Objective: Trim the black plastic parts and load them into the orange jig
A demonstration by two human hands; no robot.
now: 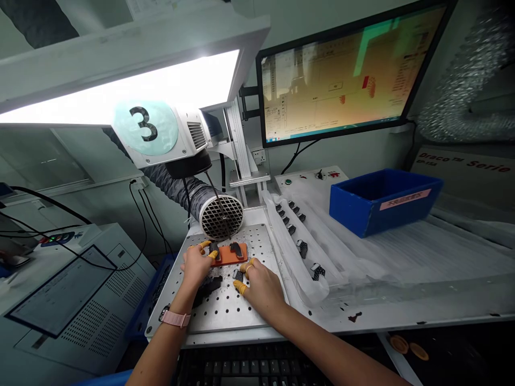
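Observation:
My left hand (196, 266), its fingertips in yellow cots, lies over the near left of an orange jig (229, 255). Its thumb and finger are beside a black part (214, 251) on the jig, and I cannot tell if they grip it. Another black part (236, 249) sits on the jig's right side. My right hand (261, 287) also wears yellow cots and pinches a small black part (238, 275) just in front of the jig. Dark pieces (207, 288) lie on the perforated metal plate (225, 316) below my left hand, partly hidden by it.
A mesh-ended fume duct (222, 216) and a laser head marked 3 (156, 128) overhang the plate. To the right lie black parts in a plastic-wrapped tray (298, 236) and a blue bin (382, 201). A monitor (346, 75) stands behind, with a keyboard (249, 364) in front.

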